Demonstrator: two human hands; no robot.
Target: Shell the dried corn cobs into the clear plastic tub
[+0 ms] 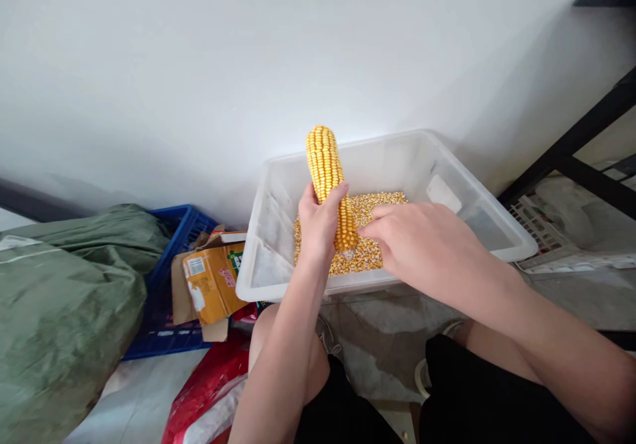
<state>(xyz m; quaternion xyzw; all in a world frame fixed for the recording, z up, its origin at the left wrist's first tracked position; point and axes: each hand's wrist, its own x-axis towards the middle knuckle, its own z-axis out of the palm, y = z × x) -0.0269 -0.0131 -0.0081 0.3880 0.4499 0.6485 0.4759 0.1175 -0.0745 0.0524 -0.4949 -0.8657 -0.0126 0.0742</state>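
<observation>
Against a white wall, a clear plastic tub holds loose kernels. The left hand is wrapped around a yellow corn cob, nearly upright, tip away. The right hand's fingertips press its lower end.

The floor carried a clear tub by the wall, a blue crate left of it, a green sack farther left, and a red bag nearer.
</observation>
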